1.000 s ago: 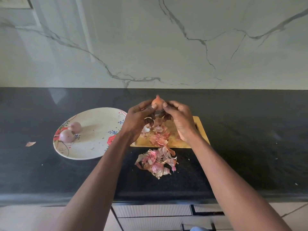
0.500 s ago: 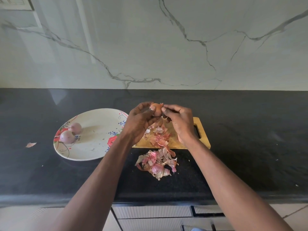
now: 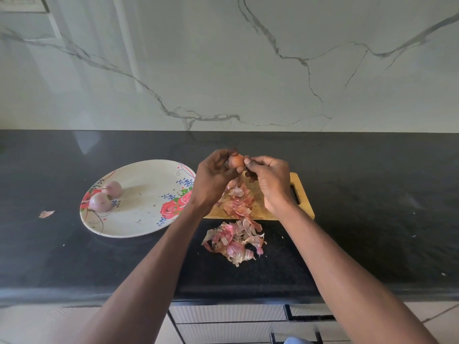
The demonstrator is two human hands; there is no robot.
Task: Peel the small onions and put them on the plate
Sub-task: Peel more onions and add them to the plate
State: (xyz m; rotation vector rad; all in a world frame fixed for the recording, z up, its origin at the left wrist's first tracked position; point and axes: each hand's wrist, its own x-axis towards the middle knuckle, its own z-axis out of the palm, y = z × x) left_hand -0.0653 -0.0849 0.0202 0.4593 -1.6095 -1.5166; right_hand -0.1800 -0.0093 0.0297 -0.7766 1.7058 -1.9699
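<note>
A small brownish onion [image 3: 237,161] is held in the air above the wooden cutting board [image 3: 301,194]. My left hand [image 3: 214,176] grips it from the left with curled fingers. My right hand [image 3: 269,182] pinches the onion's skin at its right tip with thumb and forefinger. Two peeled pinkish onions [image 3: 113,188] [image 3: 99,202] lie at the left side of the white flowered plate [image 3: 146,202], which sits left of the board.
Loose pink skins lie on the board [image 3: 237,202] and in a pile [image 3: 234,242] on the black counter in front of it. One stray skin scrap [image 3: 46,214] lies left of the plate. A marble wall stands behind the counter; drawers are below its front edge.
Both hands, still holding the onion, have shifted slightly; the onion has turned in the fingers and my right hand now pinches at its tip.
</note>
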